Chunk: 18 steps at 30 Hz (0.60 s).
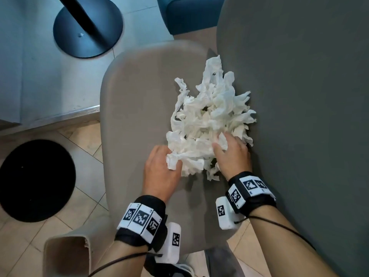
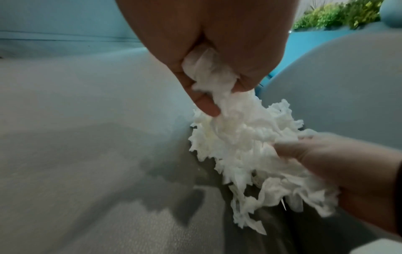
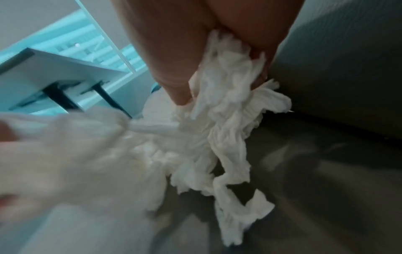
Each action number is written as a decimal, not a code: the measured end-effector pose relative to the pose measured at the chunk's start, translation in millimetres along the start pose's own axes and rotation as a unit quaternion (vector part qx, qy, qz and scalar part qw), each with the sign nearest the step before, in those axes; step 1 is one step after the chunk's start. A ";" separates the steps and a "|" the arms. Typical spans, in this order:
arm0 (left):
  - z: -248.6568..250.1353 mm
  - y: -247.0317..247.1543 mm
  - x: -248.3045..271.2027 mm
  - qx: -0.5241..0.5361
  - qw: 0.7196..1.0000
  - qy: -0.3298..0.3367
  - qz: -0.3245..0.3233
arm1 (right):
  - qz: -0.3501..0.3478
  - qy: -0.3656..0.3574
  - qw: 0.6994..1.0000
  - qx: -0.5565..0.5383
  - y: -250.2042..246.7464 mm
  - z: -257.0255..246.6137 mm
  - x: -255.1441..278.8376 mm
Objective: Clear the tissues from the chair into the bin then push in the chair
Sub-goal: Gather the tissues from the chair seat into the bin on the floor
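Observation:
A heap of crumpled white tissues point(image 1: 207, 116) lies on the beige chair seat point(image 1: 135, 100), against the dark grey backrest point(image 1: 299, 96). My left hand point(image 1: 169, 158) grips the heap's near left end, with tissue bunched between its thumb and fingers point(image 2: 206, 104). My right hand point(image 1: 225, 144) clutches the heap's near right part; tissues point(image 3: 226, 110) hang from its curled fingers beside the backrest. The far part of the tissues point(image 2: 245, 137) still rests on the seat. A round black bin point(image 1: 36, 179) stands on the floor to the left of the chair.
A black round table base point(image 1: 87, 27) with its post stands on the floor beyond the chair's left side. A blue seat point(image 1: 191, 13) sits behind the chair. Tan tiles point(image 1: 83, 196) cover the floor between chair and bin.

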State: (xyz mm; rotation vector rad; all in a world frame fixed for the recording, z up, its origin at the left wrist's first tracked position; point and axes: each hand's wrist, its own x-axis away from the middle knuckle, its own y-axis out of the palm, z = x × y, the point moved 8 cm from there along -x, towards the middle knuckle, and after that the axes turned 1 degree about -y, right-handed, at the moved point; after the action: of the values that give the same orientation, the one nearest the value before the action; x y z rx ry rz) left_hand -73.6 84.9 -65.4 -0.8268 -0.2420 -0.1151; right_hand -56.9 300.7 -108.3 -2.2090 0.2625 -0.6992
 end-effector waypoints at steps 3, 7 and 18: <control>-12.6 -10.7 3.0 0.021 0.999 -0.035 0.005 | 0.004 0.009 1.000 0.010 2.4 6.1 -5.2; -25.3 -18.7 7.3 0.042 0.997 -0.053 0.020 | 0.018 0.023 0.999 -0.022 -2.6 14.5 -0.8; -40.8 10.2 -2.5 -0.108 0.991 -0.070 -0.037 | 0.070 -0.002 0.997 -0.021 -7.3 20.0 -11.5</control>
State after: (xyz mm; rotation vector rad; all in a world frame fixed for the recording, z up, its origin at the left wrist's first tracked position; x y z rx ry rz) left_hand -67.2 61.6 -99.9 -1.0427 -0.3968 -0.1553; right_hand -55.5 322.7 -118.3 -2.2074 0.4292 -0.6178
